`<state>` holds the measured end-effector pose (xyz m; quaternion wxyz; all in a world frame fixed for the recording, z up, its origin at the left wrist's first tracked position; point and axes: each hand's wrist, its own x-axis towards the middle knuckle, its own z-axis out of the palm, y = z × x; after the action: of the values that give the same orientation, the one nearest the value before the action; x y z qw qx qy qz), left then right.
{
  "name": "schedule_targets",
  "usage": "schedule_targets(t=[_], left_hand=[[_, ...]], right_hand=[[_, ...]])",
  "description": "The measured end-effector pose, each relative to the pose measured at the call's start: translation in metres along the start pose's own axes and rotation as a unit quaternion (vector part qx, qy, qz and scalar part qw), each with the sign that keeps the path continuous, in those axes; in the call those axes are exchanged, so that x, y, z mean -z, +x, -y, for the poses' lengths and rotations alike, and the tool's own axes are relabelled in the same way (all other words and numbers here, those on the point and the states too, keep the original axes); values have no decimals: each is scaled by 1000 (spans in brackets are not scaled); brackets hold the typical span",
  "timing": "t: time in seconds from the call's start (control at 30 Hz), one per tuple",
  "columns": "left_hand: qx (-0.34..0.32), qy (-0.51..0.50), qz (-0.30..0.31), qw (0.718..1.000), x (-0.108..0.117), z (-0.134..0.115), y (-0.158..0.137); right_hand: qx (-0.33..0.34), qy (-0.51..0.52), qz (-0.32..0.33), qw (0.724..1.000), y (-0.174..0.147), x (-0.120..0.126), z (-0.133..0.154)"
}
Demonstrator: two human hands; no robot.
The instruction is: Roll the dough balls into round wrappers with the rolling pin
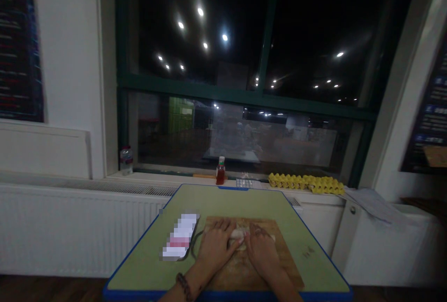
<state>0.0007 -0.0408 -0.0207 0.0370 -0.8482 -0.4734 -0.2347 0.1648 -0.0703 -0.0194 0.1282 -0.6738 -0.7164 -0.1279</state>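
A pale, whitish roll that looks like dough [238, 234] lies across a wooden cutting board [240, 276]. Over its left part rests my left hand [217, 246], palm down, fingers curled forward on the roll and thumb pointing toward the middle. My right hand [261, 248] covers the right part in the same way, closed over it. Between the two hands the middle of the roll shows; a bit of pale edge also sticks out past my right hand. Most of the roll is hidden under the fingers. A dark beaded bracelet [184, 287] circles my left wrist.
The board lies on a green table [206, 199] with a blue rim. A phone [181, 237], its screen blurred, lies left of the board. On the windowsill stand a bottle with reddish-brown contents [220, 171], a clear bottle [126, 160] and yellow egg trays [305, 183]. Radiators flank the table.
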Motion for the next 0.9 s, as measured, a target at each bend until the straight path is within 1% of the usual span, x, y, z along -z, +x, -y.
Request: schedule_targets(t=[0.13, 0.27, 0.37, 0.47, 0.57, 0.63, 0.7, 0.8, 0.9], left_hand=[[1, 9, -9, 1000, 0, -4, -14], [-31, -3, -17, 999, -1, -4, -27], [-35, -14, -16, 999, -2, -2, -28], [-24, -33, -2, 999, -1, 2, -18], [-29, -51, 9, 998, 3, 5, -2], [-29, -47, 20, 998, 6, 6, 9], [-21, -31, 34, 999, 7, 5, 18], [-6, -8, 56, 998, 6, 7, 31], [25, -5, 99, 995, 2, 12, 44]], right_hand=[[-22, -18, -14, 1000, -11, -5, 6], [10, -6, -20, 1000, -24, -1, 2], [29, 14, 1, 999, -21, 4, -7], [45, 75, 32, 996, -7, 4, -18], [49, 147, 64, 986, 12, -1, -24], [20, 137, 61, 988, 23, -3, -24], [-6, 100, 57, 993, 31, -3, -22], [-12, 72, 81, 994, 42, -3, -19], [-26, 84, 102, 991, 52, -6, -21]])
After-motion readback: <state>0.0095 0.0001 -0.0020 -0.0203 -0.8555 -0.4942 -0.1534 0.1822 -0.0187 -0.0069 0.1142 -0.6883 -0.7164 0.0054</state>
